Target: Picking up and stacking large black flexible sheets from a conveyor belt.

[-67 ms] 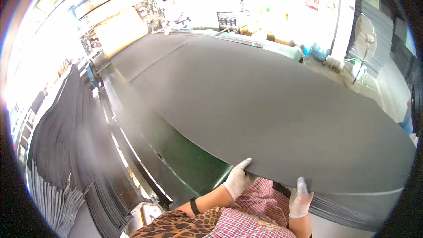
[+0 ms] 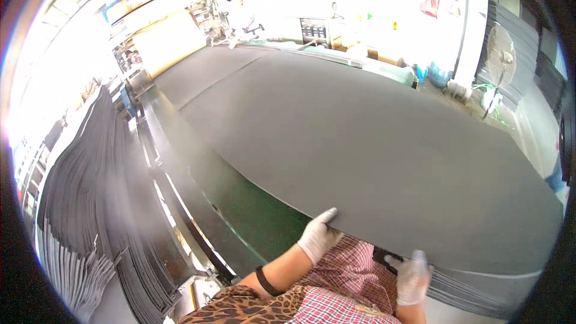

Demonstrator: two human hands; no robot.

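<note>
A wide, flat dark grey sheet [image 2: 354, 144] stretches from the far rollers to my waist. My left hand [image 2: 320, 237], in a white glove, grips its near edge, thumb on top and fingers underneath. Farther right along that edge, my gloved right hand [image 2: 413, 281] is closed on it with the thumb up, slightly blurred. The fingers beneath the sheet are largely hidden. Between the hands, below the edge, a small black object [image 2: 384, 259] shows against my checked apron [image 2: 351, 270]. Stacked dark sheets [image 2: 474, 294] lie under the sheet, right of my right hand.
A green conveyor belt [image 2: 264, 216] runs under the sheet's left side. Left of its metal frame stands a large pile of dark sheets [image 2: 84, 192]. A person [image 2: 243, 18] is at the far end near a large pale yellow roll [image 2: 171, 42]. A fan [image 2: 501, 57] stands right.
My left hand has shifted slightly left and up with the sheet's near edge. The right hand has moved a little right and down. The whole view has shifted slightly.
</note>
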